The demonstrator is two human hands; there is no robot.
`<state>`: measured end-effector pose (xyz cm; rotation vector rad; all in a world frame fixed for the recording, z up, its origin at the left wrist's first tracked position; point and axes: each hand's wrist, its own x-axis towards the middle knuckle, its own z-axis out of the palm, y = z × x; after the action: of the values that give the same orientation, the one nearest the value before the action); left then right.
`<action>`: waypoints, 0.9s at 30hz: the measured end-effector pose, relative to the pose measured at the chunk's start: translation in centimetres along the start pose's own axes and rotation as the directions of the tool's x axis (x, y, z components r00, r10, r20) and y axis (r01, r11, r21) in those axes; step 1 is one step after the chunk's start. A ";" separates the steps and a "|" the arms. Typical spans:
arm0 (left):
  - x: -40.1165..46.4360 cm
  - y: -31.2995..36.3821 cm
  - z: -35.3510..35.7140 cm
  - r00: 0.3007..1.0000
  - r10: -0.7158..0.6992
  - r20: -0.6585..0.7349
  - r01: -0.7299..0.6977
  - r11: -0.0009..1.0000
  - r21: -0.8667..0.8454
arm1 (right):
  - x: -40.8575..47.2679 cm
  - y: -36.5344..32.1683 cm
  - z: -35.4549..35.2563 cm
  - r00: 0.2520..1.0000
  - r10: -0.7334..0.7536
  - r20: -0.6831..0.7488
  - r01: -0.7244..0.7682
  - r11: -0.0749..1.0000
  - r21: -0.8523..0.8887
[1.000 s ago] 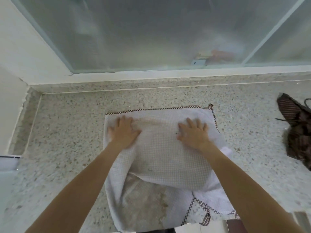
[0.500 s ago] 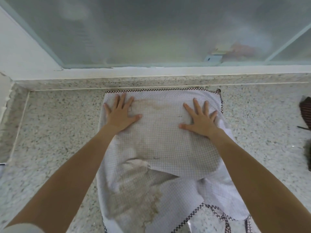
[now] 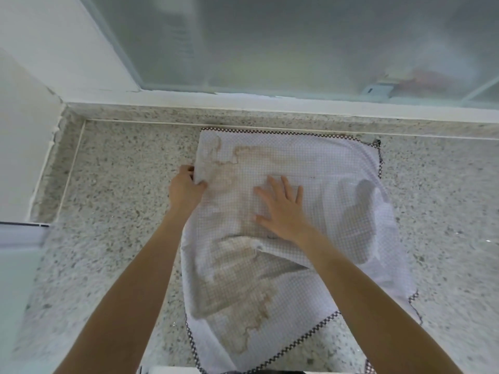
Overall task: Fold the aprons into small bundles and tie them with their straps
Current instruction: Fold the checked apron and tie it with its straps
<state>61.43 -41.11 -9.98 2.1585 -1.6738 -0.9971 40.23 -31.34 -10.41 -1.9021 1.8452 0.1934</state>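
Apron (image 3: 291,163): a large white cloth in a fine pale check weave, lying mostly flat on the surface, its far edge against the back ledge. The upper layer is folded over the lower, its loose edge running diagonally under the right forearm. Tan, wavy-edged stains spread across the top left and the lower middle. A soft raised wrinkle sits on its right side.
Surface (image 3: 121,190): speckled grey-and-white stone, smooth, with a thin pale strip along its back and left sides.
Window (image 3: 270,36): frosted glass in a white frame above the ledge; blurred shapes behind it cannot be told.
Trim (image 3: 297,340): narrow dark-and-white checkered binding along the apron's far edge, right corner and lower hem.
Right hand (image 3: 283,209): flat, palm down, fingers spread, pressing the middle of the folded layer.
Left hand (image 3: 186,188): fingers curled, pinching the apron's left edge.
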 end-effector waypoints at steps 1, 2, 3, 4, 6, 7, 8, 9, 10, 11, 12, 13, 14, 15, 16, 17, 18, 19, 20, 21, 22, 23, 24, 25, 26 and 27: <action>0.1 0.2 -0.2 1.000 -0.004 -0.002 0.004 1.000 -0.016 | 0.1 -0.2 0.1 1.000 0.002 0.011 -0.002 1.000 -0.014; 0.1 0.4 -0.2 1.000 -0.003 0.002 0.003 0.999 -0.053 | 0.2 -0.2 0.2 1.000 0.008 0.017 -0.008 1.000 -0.024; 0.1 0.5 -0.3 1.000 0.000 0.014 0.002 0.993 -0.118 | 0.2 -0.3 0.3 1.000 0.014 0.020 -0.014 1.000 -0.027; 0.1 0.5 -0.5 1.000 -0.003 0.029 0.009 0.980 -0.201 | 0.2 -0.4 0.4 1.000 0.015 0.022 -0.015 1.000 -0.026; 0.1 0.7 -0.6 0.998 -0.008 0.055 0.025 0.949 -0.313 | 0.1 -0.4 0.6 0.999 0.015 0.028 -0.014 0.999 -0.029; 0.3 0.7 -0.8 0.998 -0.001 0.061 0.022 0.936 -0.351 | 0.1 -0.4 0.7 0.999 0.016 0.035 -0.015 0.999 -0.038; 0.4 0.7 -0.9 0.998 0.009 0.068 0.019 0.917 -0.398 | 0.1 -0.4 0.7 0.999 0.019 0.041 -0.017 0.999 -0.047; 0.6 0.7 -1.2 0.998 0.021 0.065 0.012 0.886 -0.463 | 0.2 -0.4 0.7 0.999 0.022 0.045 -0.020 0.998 -0.052; 0.8 0.6 -1.5 0.999 0.029 0.036 -0.005 0.847 -0.532 | 0.2 -0.4 0.7 0.999 0.024 0.047 -0.021 0.998 -0.056; 1.1 0.5 -2.0 0.999 0.040 -0.023 -0.046 0.812 -0.582 | 0.3 -0.5 0.7 0.999 0.025 0.046 -0.022 0.998 -0.057; 1.2 0.4 -2.3 0.993 0.056 -0.102 -0.106 0.796 -0.595 | 0.3 -0.4 0.7 0.999 0.027 0.046 -0.024 0.998 -0.056; 1.2 0.5 -2.7 0.979 0.081 -0.186 -0.176 0.797 -0.578 | 0.3 -0.4 0.7 0.999 0.027 0.046 -0.025 0.998 -0.057; 1.2 0.5 -3.0 0.958 0.112 -0.263 -0.242 0.807 -0.538 | 0.3 -0.5 0.8 0.999 0.027 0.047 -0.025 0.998 -0.058; 1.2 0.4 -3.2 0.932 0.158 -0.327 -0.307 0.824 -0.476 | 0.3 -0.4 0.8 0.998 0.028 0.048 -0.025 0.998 -0.059; 1.4 0.1 -3.3 0.900 0.218 -0.378 -0.366 0.848 -0.382 | 0.3 -0.4 0.8 0.998 0.028 0.048 -0.025 0.998 -0.058; 1.6 -0.4 -3.2 0.865 0.289 -0.410 -0.413 0.874 -0.255 | 0.3 -0.4 0.8 0.998 0.029 0.048 -0.026 0.998 -0.058; 1.9 -1.1 -3.1 0.835 0.359 -0.418 -0.439 0.892 -0.110 | 0.3 -0.5 0.7 0.998 0.030 0.049 -0.027 0.998 -0.058; 2.2 -1.8 -2.9 0.810 0.429 -0.399 -0.456 0.890 0.031 | 0.3 -0.6 0.6 0.998 0.032 0.051 -0.029 0.998 -0.060; 2.5 -2.4 -2.6 0.797 0.491 -0.352 -0.467 0.870 0.157 | 0.3 -0.6 0.6 0.998 0.033 0.053 -0.030 0.998 -0.061; 2.7 -2.8 -2.2 0.806 0.528 -0.268 -0.469 0.846 0.253 | 0.2 -0.7 0.5 0.998 0.035 0.055 -0.031 0.997 -0.065; 2.7 -3.1 -1.9 0.838 0.525 -0.147 -0.461 0.826 0.324 | 0.2 -0.8 0.6 0.998 0.036 0.057 -0.032 0.997 -0.069; 2.6 -3.2 -1.5 0.873 0.489 -0.006 -0.450 0.808 0.381 | 0.2 -0.7 0.7 0.998 0.037 0.058 -0.033 0.997 -0.070; 2.6 -3.3 -1.1 0.895 0.429 0.118 -0.436 0.791 0.430 | 0.2 -0.7 0.8 0.998 0.036 0.060 -0.032 0.997 -0.067; 2.6 -3.3 -0.8 0.907 0.367 0.205 -0.420 0.777 0.469 | 0.2 -0.7 0.8 0.997 0.033 0.064 -0.029 0.998 -0.063; 2.8 -3.3 -0.5 0.913 0.323 0.250 -0.408 0.766 0.498 | 0.3 -0.6 0.8 0.997 0.028 0.066 -0.025 0.998 -0.050; 3.0 -3.3 -0.3 0.916 0.305 0.262 -0.400 0.759 0.513 | 0.3 -0.5 0.7 0.998 0.021 0.067 -0.019 0.999 -0.032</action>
<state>64.50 -42.87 -12.70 1.9560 -2.6041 -0.6323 40.92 -31.30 -10.98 -1.8758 1.8274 0.2914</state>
